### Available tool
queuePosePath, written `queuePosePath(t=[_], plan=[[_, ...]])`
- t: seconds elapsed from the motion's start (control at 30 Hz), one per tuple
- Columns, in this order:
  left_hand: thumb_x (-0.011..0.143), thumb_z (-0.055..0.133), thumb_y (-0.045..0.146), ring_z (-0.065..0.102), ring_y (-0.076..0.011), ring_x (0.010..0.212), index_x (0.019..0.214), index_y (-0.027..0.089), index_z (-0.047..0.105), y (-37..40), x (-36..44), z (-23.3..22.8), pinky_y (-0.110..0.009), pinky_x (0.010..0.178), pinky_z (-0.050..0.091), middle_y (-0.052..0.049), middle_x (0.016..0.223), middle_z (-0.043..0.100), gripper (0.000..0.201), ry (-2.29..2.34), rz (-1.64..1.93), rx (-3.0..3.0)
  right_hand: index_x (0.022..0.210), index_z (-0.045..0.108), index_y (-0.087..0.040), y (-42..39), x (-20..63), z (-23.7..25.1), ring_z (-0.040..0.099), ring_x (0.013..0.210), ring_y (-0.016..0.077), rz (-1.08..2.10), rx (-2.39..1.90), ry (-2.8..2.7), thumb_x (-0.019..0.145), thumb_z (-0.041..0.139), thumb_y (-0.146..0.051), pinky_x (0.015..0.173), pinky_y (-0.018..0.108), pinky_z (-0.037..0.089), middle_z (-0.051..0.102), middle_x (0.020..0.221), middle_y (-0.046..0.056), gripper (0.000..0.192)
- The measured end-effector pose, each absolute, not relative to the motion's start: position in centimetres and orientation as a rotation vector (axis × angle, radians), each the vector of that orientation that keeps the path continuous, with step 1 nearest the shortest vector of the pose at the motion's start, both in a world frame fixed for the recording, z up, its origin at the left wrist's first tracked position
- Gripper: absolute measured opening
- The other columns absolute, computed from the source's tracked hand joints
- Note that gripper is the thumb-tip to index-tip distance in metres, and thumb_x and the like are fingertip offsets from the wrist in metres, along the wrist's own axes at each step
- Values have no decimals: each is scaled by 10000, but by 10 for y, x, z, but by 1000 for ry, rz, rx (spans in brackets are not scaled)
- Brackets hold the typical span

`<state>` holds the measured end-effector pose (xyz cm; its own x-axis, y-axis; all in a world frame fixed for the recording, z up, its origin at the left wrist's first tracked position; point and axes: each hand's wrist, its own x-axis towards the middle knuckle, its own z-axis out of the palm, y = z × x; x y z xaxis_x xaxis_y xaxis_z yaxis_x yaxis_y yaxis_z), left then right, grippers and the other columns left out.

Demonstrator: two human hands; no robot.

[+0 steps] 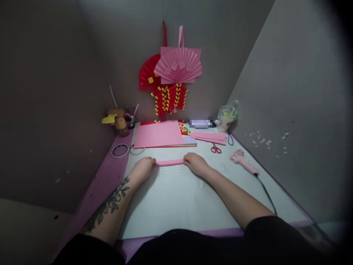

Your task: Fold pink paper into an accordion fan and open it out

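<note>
Paper strip (169,162), pink and narrow, stretched left to right over the white mat (179,206), its left end pinched in the fingers of the left hand (143,168), its right end in those of the right hand (196,163). Farther off lay a pink sheet (158,134) and, right, red-handled scissors (216,149).

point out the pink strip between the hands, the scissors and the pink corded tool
Pink strip (170,162): head view, middle of its visible length.
Scissors (216,149): head view, on the red handles.
Pink corded tool (245,163): head view, on its body.
</note>
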<state>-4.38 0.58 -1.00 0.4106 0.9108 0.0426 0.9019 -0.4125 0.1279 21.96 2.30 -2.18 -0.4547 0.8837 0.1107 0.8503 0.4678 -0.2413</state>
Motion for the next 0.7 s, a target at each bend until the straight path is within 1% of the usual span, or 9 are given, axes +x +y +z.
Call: queuePosePath(t=[0.1, 0.23, 0.3, 0.43, 0.6, 0.7], plan=[[815, 455, 120, 574, -186, 727, 779, 184, 624, 8, -54, -4, -274, 635, 367, -54, 776, 625, 183, 1614, 101, 2535, 781, 631, -185, 26, 231, -20, 540, 828, 155, 301, -1495, -2475, 833, 547, -147, 718, 240, 360, 618, 813, 28, 106], [804, 443, 92, 571, -218, 793, 797, 170, 634, 4, -47, -1, -302, 690, 380, -84, 798, 629, 206, 1631, 94, 2636, 765, 634, -177, 26, 229, -20, 533, 824, 157, 301, -1412, -2469, 819, 540, -133, 737, 240, 366, 621, 788, 30, 118], [827, 444, 118, 566, -229, 828, 826, 165, 642, 1, -37, -4, -320, 732, 389, -97, 819, 631, 204, 1637, 137, 2668, 772, 636, -176, 24, 223, -21, 529, 821, 160, 280, -1356, -2463, 823, 532, -134, 744, 246, 370, 625, 783, 31, 123], [876, 440, 213, 563, -212, 841, 879, 166, 655, -1, -21, -11, -313, 768, 402, -96, 857, 626, 220, 1623, 268, 2609, 813, 647, -177, 22, 212, -24, 535, 830, 159, 297, -1310, -2450, 833, 524, -148, 757, 253, 375, 633, 811, 36, 128], [858, 456, 271, 571, -188, 804, 838, 183, 698, 6, -23, -16, -281, 737, 415, -68, 814, 622, 258, 1682, 391, 2424, 797, 664, -179, 28, 208, -27, 546, 828, 154, 364, -1430, -2375, 851, 499, -194, 738, 241, 375, 627, 817, 37, 175], [826, 466, 293, 576, -181, 804, 797, 176, 720, 13, -27, -17, -270, 734, 422, -73, 845, 615, 281, 1742, 441, 2309, 763, 669, -180, 33, 209, -28, 549, 810, 155, 359, -1527, -2334, 850, 487, -225, 711, 238, 370, 620, 810, 39, 207]])
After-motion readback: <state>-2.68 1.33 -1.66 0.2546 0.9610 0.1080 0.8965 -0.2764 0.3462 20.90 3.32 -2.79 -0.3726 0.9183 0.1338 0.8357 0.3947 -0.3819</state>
